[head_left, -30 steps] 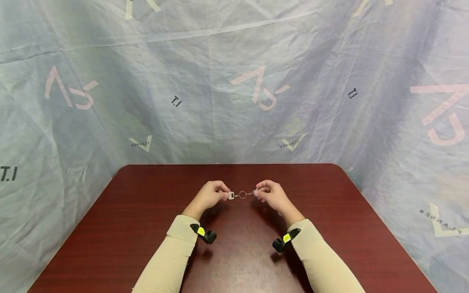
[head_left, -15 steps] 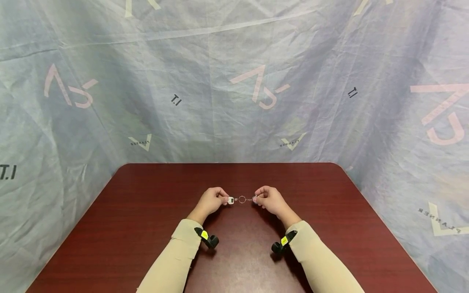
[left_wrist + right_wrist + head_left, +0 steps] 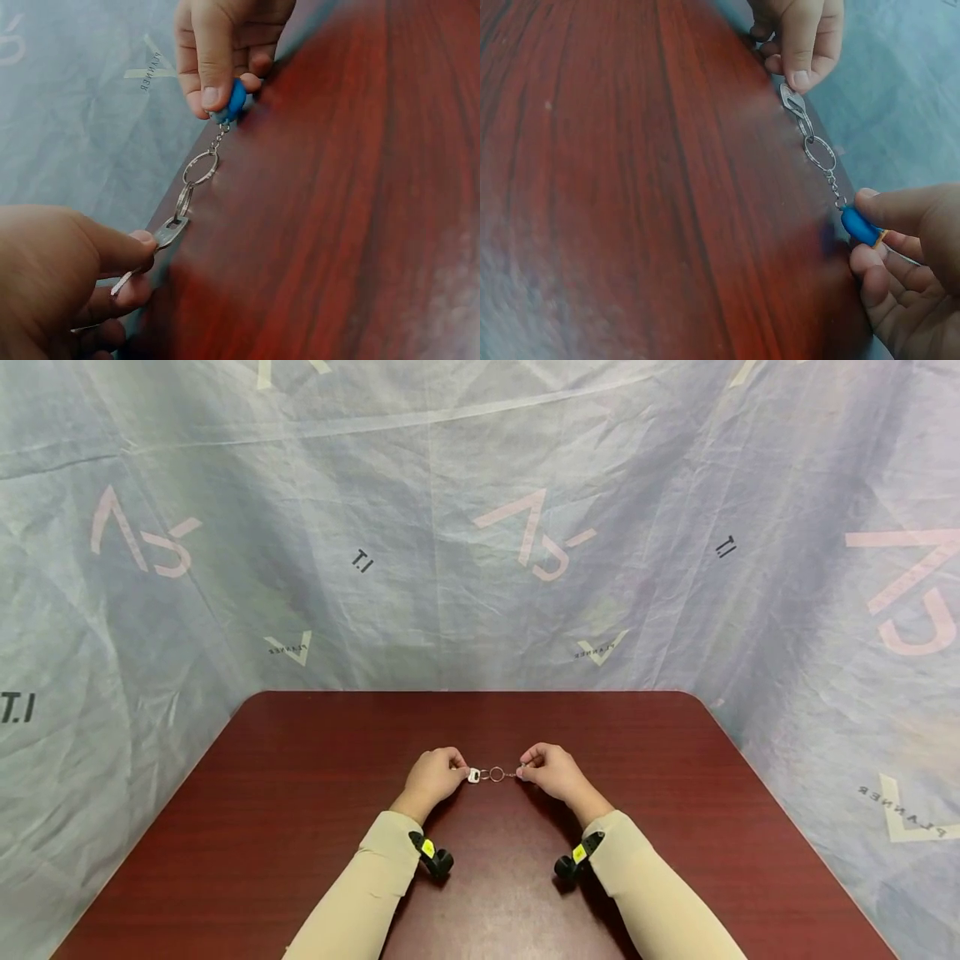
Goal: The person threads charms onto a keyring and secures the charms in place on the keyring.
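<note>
My left hand (image 3: 432, 781) pinches a silver key (image 3: 172, 233) between thumb and fingers; its slotted head shows toward the middle. A small ring links that key to a larger split ring (image 3: 497, 774), and a short chain (image 3: 832, 185) runs from there to a blue charm (image 3: 859, 225) with an orange edge. The charm is pinched by my right hand (image 3: 555, 772), whose fingers cover part of it in the head view. Rings and chain stretch in a nearly straight line between both hands, low over the dark red table (image 3: 337, 727).
Black wrist cameras (image 3: 435, 860) are strapped over both beige sleeves (image 3: 352, 889). Beyond the table's back edge hangs a grey cloth curtain (image 3: 420, 610) printed with letters, which also closes in both sides.
Both hands have come down and nearer to me with the key ring still held between them. The left hand has also shifted slightly right.
</note>
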Available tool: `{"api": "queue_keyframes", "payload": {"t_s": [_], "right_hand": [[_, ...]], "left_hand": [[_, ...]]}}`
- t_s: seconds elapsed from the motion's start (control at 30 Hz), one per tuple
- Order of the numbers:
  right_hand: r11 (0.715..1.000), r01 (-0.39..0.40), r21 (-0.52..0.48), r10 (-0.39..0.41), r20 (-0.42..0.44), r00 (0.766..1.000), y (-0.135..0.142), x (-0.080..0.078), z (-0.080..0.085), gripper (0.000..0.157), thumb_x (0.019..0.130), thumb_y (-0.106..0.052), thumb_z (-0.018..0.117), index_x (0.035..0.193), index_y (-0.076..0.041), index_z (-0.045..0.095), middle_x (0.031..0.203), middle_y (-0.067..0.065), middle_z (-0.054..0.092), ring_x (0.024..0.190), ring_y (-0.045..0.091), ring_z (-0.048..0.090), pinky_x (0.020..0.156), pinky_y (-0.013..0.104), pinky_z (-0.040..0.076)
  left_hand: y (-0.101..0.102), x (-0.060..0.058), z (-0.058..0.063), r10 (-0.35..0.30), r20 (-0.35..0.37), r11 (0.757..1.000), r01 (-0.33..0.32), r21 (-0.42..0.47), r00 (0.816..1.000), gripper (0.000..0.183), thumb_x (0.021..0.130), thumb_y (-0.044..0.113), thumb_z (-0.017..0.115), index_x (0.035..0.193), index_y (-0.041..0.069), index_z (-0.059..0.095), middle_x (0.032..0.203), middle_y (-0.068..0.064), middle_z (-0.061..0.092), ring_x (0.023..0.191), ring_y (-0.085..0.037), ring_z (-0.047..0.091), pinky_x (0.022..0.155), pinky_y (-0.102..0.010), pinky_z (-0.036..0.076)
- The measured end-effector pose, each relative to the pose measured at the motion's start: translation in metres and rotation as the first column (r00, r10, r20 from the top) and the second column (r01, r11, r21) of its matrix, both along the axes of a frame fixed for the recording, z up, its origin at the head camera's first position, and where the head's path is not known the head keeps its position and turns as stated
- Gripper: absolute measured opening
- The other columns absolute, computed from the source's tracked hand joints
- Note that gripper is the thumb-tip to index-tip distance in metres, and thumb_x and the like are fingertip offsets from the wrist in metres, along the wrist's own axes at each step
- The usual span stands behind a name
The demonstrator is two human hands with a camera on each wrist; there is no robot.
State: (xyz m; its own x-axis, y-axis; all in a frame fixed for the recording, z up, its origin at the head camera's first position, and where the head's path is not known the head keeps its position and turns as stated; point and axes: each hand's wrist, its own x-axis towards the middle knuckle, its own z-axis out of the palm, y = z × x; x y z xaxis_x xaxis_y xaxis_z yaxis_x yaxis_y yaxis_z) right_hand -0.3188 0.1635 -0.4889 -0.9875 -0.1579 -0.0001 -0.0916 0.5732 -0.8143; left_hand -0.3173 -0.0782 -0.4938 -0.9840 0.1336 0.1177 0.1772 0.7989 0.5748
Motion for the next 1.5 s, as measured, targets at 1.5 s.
{"api": "queue_keyframes", "payload": {"t_s": [1.5], "right_hand": [[0.964,-0.044,0.261,0.066,-0.075,0.995,0.010,-0.014,0.035,0.017,0.094,-0.021,0.072,0.104,-0.009,0.068,0.098,0.006,0.069,0.087,0.023,0.062,0.079,0.042,0.050]], "left_hand": [[-0.014,-0.001,0.022,0.047,-0.035,0.987,-0.052,-0.155,0.998,0.010,0.098,0.026,0.065,0.094,0.017,0.063,0.095,-0.008,0.060,0.095,-0.033,0.052,0.077,-0.046,0.047]]}}
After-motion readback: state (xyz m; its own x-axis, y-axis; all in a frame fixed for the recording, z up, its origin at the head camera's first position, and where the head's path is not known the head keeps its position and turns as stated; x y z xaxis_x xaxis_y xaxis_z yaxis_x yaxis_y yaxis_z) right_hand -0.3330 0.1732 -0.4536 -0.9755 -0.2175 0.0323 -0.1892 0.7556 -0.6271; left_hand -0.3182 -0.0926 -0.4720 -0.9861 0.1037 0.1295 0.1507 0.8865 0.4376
